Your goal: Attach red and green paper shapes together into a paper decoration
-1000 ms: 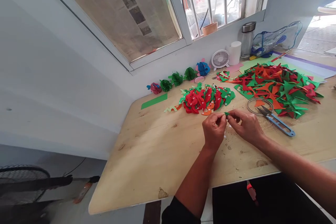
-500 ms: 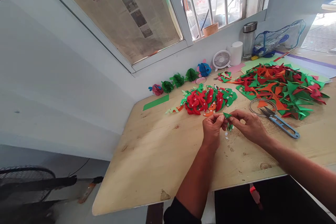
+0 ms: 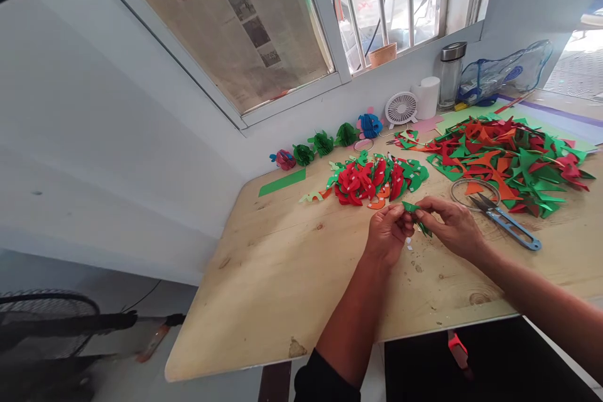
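Note:
Between my two hands is a small green paper piece, held over the wooden table. My left hand pinches its left side, and my right hand grips its right side with thumb and forefinger. Part of the green paper hangs below the fingers; the rest is hidden by them. Tiny white bits lie on the table just beneath. Behind my hands sits a pile of red and green cut paper shapes, several with small white squares on them.
At right stand a large heap of red, orange and green paper scraps, a wire ring and blue thread snips. Along the wall are folded paper figures, a small white fan and a glass bottle. A green strip lies left.
The green paper's lower part has swung to the right beneath my right fingers. Both hands keep their hold, and the whole view has shifted slightly.

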`<state>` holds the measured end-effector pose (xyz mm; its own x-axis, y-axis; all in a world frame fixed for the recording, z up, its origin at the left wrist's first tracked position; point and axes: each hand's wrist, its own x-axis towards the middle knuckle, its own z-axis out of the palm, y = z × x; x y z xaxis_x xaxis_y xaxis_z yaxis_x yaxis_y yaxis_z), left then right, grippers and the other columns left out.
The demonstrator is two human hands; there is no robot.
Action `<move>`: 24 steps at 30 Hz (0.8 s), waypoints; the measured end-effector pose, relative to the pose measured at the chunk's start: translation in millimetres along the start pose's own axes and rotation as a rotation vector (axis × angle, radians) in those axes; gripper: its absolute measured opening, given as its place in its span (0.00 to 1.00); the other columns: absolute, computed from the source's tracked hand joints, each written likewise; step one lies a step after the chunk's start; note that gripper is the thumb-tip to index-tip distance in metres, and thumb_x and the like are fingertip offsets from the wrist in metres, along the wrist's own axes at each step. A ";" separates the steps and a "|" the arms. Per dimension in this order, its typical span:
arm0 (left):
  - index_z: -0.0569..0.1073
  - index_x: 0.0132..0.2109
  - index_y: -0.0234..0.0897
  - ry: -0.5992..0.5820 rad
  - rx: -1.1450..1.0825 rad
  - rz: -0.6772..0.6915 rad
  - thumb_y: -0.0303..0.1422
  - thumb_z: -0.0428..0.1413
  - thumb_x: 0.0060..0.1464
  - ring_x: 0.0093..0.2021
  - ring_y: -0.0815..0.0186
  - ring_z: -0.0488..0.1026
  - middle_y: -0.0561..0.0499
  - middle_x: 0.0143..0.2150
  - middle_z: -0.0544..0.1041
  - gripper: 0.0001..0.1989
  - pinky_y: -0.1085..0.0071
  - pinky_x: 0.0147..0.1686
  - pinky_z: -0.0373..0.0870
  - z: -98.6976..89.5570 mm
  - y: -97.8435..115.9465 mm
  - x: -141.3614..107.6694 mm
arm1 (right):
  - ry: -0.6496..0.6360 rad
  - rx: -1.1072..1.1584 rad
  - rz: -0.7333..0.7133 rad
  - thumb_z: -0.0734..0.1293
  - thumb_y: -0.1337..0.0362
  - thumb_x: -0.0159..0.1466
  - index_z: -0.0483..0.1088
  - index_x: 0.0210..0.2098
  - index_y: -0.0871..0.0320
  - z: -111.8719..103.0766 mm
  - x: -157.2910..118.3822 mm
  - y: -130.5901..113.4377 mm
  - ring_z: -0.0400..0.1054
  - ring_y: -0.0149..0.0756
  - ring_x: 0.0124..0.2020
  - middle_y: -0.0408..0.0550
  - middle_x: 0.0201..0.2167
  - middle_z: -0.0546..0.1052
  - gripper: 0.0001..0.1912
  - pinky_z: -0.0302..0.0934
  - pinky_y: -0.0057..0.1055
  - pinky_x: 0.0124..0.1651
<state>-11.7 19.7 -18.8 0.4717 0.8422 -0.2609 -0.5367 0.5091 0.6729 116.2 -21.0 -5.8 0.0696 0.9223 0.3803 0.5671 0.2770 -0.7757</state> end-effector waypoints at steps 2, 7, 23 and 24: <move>0.68 0.25 0.31 -0.010 -0.024 0.002 0.33 0.64 0.36 0.19 0.77 0.63 0.55 0.20 0.68 0.13 0.79 0.20 0.56 0.5 0.3 -0.8 | 0.002 0.017 0.000 0.60 0.62 0.59 0.69 0.27 0.55 -0.6 0.3 -1.0 0.65 0.32 0.24 0.43 0.22 0.73 0.09 0.58 0.29 0.30; 0.68 0.25 0.32 -0.010 -0.063 0.023 0.33 0.64 0.36 0.19 0.77 0.63 0.55 0.20 0.68 0.12 0.79 0.20 0.57 1.3 2.7 -1.6 | -0.022 0.069 -0.046 0.59 0.62 0.60 0.69 0.27 0.55 -1.8 1.2 -0.6 0.66 0.34 0.27 0.44 0.24 0.73 0.09 0.59 0.30 0.32; 0.71 0.26 0.32 0.031 0.179 0.290 0.37 0.60 0.44 0.18 0.75 0.64 0.54 0.21 0.70 0.12 0.76 0.20 0.58 5.0 -5.9 -3.8 | 0.009 0.107 -0.024 0.59 0.63 0.61 0.68 0.27 0.57 2.4 0.7 3.9 0.65 0.33 0.26 0.44 0.23 0.71 0.09 0.59 0.30 0.32; 0.71 0.26 0.32 0.031 0.180 0.292 0.37 0.60 0.44 0.18 0.75 0.64 0.54 0.21 0.71 0.12 0.76 0.20 0.58 4.9 -6.1 -3.9 | 0.014 0.108 -0.021 0.59 0.63 0.61 0.67 0.27 0.57 2.6 0.7 3.9 0.64 0.33 0.26 0.44 0.23 0.71 0.09 0.59 0.30 0.31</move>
<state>-6.8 12.5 -18.5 0.2930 0.9543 -0.0584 -0.5128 0.2084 0.8329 116.4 -18.6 -9.9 0.0702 0.9123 0.4034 0.4770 0.3245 -0.8168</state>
